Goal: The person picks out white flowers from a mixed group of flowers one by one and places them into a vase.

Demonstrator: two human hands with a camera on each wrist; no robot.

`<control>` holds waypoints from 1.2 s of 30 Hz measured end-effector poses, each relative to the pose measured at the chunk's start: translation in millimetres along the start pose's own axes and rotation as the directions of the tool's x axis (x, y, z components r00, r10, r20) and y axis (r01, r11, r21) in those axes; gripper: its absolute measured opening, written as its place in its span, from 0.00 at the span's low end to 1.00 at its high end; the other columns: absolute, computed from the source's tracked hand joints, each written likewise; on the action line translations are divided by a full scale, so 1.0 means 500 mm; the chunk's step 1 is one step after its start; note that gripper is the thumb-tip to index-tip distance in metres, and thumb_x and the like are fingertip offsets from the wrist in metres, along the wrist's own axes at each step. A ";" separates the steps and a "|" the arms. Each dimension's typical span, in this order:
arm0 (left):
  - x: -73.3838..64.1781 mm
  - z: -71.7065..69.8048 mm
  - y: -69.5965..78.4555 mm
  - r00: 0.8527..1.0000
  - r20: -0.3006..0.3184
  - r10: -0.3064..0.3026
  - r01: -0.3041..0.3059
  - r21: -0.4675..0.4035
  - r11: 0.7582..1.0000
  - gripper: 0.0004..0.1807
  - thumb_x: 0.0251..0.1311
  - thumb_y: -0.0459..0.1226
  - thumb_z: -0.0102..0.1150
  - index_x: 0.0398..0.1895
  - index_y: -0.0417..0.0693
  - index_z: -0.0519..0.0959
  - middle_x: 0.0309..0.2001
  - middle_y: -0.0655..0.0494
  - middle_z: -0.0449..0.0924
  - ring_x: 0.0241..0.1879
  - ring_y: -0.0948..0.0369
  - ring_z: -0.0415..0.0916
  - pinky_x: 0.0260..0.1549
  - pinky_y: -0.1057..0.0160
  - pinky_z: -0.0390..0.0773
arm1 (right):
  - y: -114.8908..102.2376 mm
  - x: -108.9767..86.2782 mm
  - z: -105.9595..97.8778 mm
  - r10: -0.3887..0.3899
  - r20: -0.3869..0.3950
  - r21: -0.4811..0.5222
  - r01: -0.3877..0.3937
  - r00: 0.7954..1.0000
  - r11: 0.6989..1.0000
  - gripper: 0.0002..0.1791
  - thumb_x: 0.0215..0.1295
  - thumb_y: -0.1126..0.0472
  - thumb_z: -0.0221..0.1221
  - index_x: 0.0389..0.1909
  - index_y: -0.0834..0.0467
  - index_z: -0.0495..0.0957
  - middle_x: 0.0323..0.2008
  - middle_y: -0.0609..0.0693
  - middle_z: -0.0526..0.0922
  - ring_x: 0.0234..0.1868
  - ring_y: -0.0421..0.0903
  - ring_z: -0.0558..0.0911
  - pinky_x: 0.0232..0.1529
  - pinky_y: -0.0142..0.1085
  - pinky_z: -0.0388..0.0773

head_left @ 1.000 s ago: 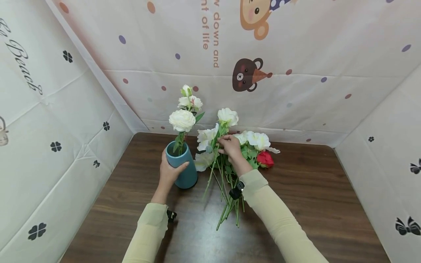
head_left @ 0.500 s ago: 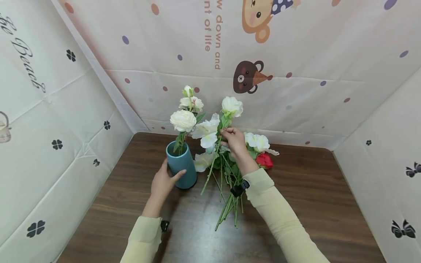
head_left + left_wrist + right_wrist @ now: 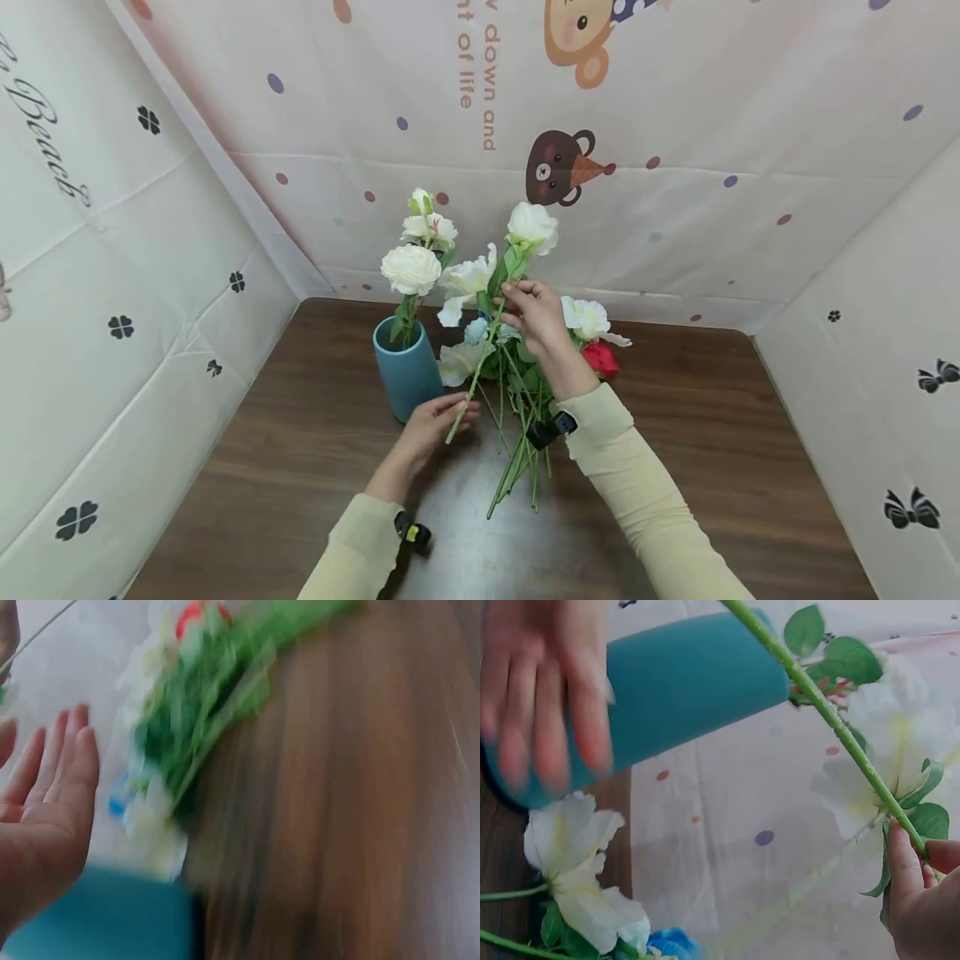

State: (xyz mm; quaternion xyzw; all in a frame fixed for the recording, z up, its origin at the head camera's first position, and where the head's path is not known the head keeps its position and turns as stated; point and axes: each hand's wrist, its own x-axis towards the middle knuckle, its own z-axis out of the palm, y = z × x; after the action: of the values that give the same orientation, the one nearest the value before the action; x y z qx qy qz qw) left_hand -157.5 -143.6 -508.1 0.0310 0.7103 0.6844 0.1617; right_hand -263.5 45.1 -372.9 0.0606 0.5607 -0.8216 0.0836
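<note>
My right hand (image 3: 542,318) pinches the green stem of a white artificial rose (image 3: 532,227), which is raised above the other flowers with its bloom up. In the right wrist view that stem (image 3: 832,712) slants across in front of the vase. My left hand (image 3: 433,423), fingers extended, is beside the stem's lower end and in front of the vase's base. The left wrist view shows the palm (image 3: 45,832) with no object in it. A blue-green vase (image 3: 408,375) stands upright, holding white flowers (image 3: 411,268). A white ruffled flower (image 3: 468,279) appears just left of the right hand.
Loose flowers lie to the vase's right: white blooms (image 3: 587,317), a red flower (image 3: 600,358) and a blue one (image 3: 673,943). Their green stems (image 3: 517,467) point toward the front of the brown table (image 3: 712,467). Printed cloth (image 3: 675,250) encloses the back and sides.
My left hand has left the vase and moved right to the stem's lower end. My right hand has lifted the white rose higher, away from the pile.
</note>
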 end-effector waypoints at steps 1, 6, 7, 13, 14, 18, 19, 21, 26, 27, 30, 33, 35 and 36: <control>0.012 0.015 0.007 1.000 0.017 -0.011 0.013 -0.098 0.995 0.28 0.79 0.39 0.49 0.75 0.33 0.64 0.69 0.31 0.72 0.68 0.46 0.76 0.68 0.52 0.75 | -0.002 -0.003 0.000 0.009 0.000 -0.002 -0.009 1.000 1.000 0.04 0.75 0.66 0.56 0.43 0.59 0.70 0.41 0.47 0.74 0.34 0.36 0.83 0.33 0.25 0.84; 0.049 0.081 0.060 0.993 0.110 0.049 -0.012 -0.321 0.947 0.30 0.81 0.41 0.42 0.80 0.37 0.55 0.77 0.33 0.60 0.76 0.47 0.65 0.73 0.56 0.70 | -0.012 -0.016 0.000 0.027 -0.016 0.007 -0.027 0.999 1.000 0.03 0.76 0.65 0.55 0.42 0.57 0.69 0.39 0.45 0.74 0.32 0.35 0.79 0.33 0.26 0.84; 0.053 0.090 0.070 0.992 0.113 0.060 -0.018 -0.344 0.939 0.30 0.81 0.41 0.41 0.80 0.37 0.56 0.77 0.33 0.61 0.75 0.49 0.67 0.71 0.59 0.72 | -0.012 -0.018 0.000 0.027 -0.016 0.017 -0.027 1.000 0.999 0.03 0.76 0.65 0.55 0.42 0.56 0.69 0.39 0.45 0.74 0.32 0.34 0.78 0.33 0.26 0.83; 0.067 0.123 0.097 0.998 0.022 0.054 -0.040 -0.421 0.906 0.25 0.78 0.33 0.46 0.73 0.32 0.66 0.52 0.53 0.88 0.48 0.70 0.86 0.52 0.71 0.82 | -0.014 -0.027 -0.002 0.023 0.012 0.052 -0.023 1.000 0.998 0.02 0.77 0.65 0.54 0.45 0.57 0.71 0.35 0.45 0.77 0.33 0.35 0.82 0.34 0.25 0.84; 0.067 0.126 0.098 0.999 -0.001 0.044 -0.040 -0.429 0.903 0.23 0.76 0.33 0.48 0.70 0.32 0.70 0.45 0.59 0.90 0.44 0.71 0.86 0.50 0.71 0.82 | -0.014 -0.027 -0.002 0.024 0.011 0.051 -0.025 1.000 0.998 0.02 0.77 0.65 0.54 0.45 0.57 0.71 0.35 0.45 0.78 0.33 0.35 0.83 0.34 0.25 0.84; 0.067 0.131 0.104 0.998 -0.067 0.012 -0.040 -0.439 0.897 0.17 0.74 0.32 0.52 0.61 0.30 0.76 0.31 0.69 0.87 0.35 0.71 0.86 0.43 0.71 0.83 | -0.010 -0.030 -0.006 0.027 0.005 0.046 -0.028 1.000 0.999 0.00 0.77 0.65 0.53 0.43 0.58 0.71 0.34 0.44 0.79 0.33 0.34 0.84 0.34 0.25 0.84; 0.065 0.131 0.105 0.997 -0.078 0.012 -0.046 -0.448 0.893 0.16 0.74 0.32 0.52 0.58 0.31 0.78 0.30 0.68 0.87 0.33 0.71 0.86 0.41 0.71 0.83 | -0.010 -0.032 -0.008 0.033 0.006 0.046 -0.033 0.999 0.998 0.00 0.77 0.65 0.52 0.44 0.57 0.71 0.34 0.43 0.79 0.34 0.34 0.84 0.34 0.25 0.84; 0.062 0.130 0.110 0.996 -0.092 0.014 -0.055 -0.467 0.883 0.12 0.74 0.30 0.52 0.53 0.34 0.81 0.29 0.67 0.87 0.31 0.70 0.86 0.39 0.72 0.83 | -0.007 -0.035 -0.011 0.043 0.007 0.054 -0.043 0.999 0.998 0.00 0.77 0.65 0.53 0.43 0.58 0.71 0.34 0.43 0.80 0.34 0.34 0.84 0.35 0.25 0.85; 0.063 0.131 0.121 0.991 -0.129 0.021 -0.082 -0.486 0.870 0.11 0.74 0.28 0.51 0.48 0.37 0.84 0.27 0.66 0.87 0.29 0.71 0.86 0.35 0.73 0.83 | -0.001 -0.043 -0.019 0.066 0.015 0.075 -0.067 0.998 0.995 0.01 0.77 0.65 0.53 0.44 0.57 0.70 0.34 0.43 0.82 0.34 0.34 0.85 0.35 0.26 0.85; 0.063 0.132 0.123 0.990 -0.140 0.021 -0.086 -0.478 0.874 0.12 0.74 0.28 0.51 0.51 0.32 0.83 0.27 0.67 0.87 0.29 0.71 0.86 0.34 0.73 0.83 | 0.000 -0.045 -0.021 0.067 0.020 0.076 -0.068 0.998 0.995 0.01 0.77 0.64 0.53 0.43 0.57 0.70 0.34 0.43 0.82 0.34 0.34 0.85 0.35 0.26 0.85; 0.068 0.136 0.127 0.986 -0.165 0.025 -0.096 -0.442 0.892 0.17 0.73 0.29 0.52 0.57 0.21 0.76 0.26 0.68 0.87 0.28 0.72 0.86 0.33 0.73 0.83 | 0.006 -0.050 -0.028 0.073 0.019 0.079 -0.074 0.997 0.994 0.03 0.77 0.64 0.53 0.40 0.55 0.70 0.32 0.42 0.82 0.32 0.33 0.84 0.35 0.26 0.85; 0.079 0.137 0.123 0.982 -0.188 0.016 -0.094 -0.414 0.905 0.18 0.73 0.30 0.54 0.58 0.20 0.76 0.26 0.67 0.87 0.28 0.72 0.85 0.33 0.73 0.83 | 0.012 -0.056 -0.035 0.083 0.026 0.082 -0.085 0.996 0.993 0.05 0.78 0.64 0.53 0.37 0.54 0.71 0.31 0.41 0.81 0.30 0.33 0.82 0.35 0.27 0.85; 0.091 0.132 0.113 0.980 -0.198 0.007 -0.088 -0.406 0.910 0.18 0.73 0.31 0.55 0.57 0.22 0.77 0.27 0.67 0.86 0.28 0.72 0.85 0.34 0.71 0.83 | 0.016 -0.060 -0.038 0.096 0.029 0.088 -0.098 0.995 0.991 0.06 0.78 0.65 0.53 0.37 0.54 0.74 0.30 0.41 0.81 0.27 0.33 0.80 0.34 0.27 0.85; 0.097 0.129 0.108 0.980 -0.200 0.000 -0.082 -0.399 0.913 0.18 0.73 0.32 0.55 0.58 0.24 0.78 0.27 0.67 0.86 0.28 0.71 0.85 0.35 0.71 0.83 | 0.017 -0.063 -0.039 0.101 0.036 0.088 -0.104 0.994 0.991 0.06 0.78 0.65 0.52 0.38 0.54 0.74 0.30 0.40 0.81 0.27 0.33 0.79 0.34 0.27 0.85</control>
State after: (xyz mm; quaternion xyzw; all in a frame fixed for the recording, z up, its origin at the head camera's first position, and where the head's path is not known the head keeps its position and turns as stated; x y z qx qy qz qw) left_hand -195.5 -65.3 -464.8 -0.0558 0.5646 0.8196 0.0796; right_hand -230.9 62.5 -381.8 0.0802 0.5182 -0.8413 0.1314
